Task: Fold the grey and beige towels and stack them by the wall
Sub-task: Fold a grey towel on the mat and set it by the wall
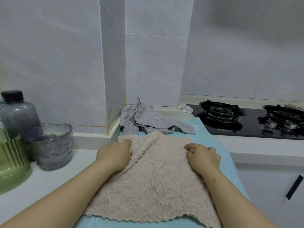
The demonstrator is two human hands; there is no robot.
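The beige towel (153, 186) lies spread on the blue mat (212, 140) — the left hand (115, 155) clutches a bunched fold at its far edge, the right hand (204, 158) pinches the far right corner. The grey towel (148, 119) sits crumpled just beyond, against the wall (154, 63).

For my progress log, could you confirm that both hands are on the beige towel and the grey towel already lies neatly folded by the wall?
Not quite. The grey towel is not folded: it lies crumpled in a loose heap by the wall, as the head view shows. The rest holds: the left hand and right hand are both on the beige towel.
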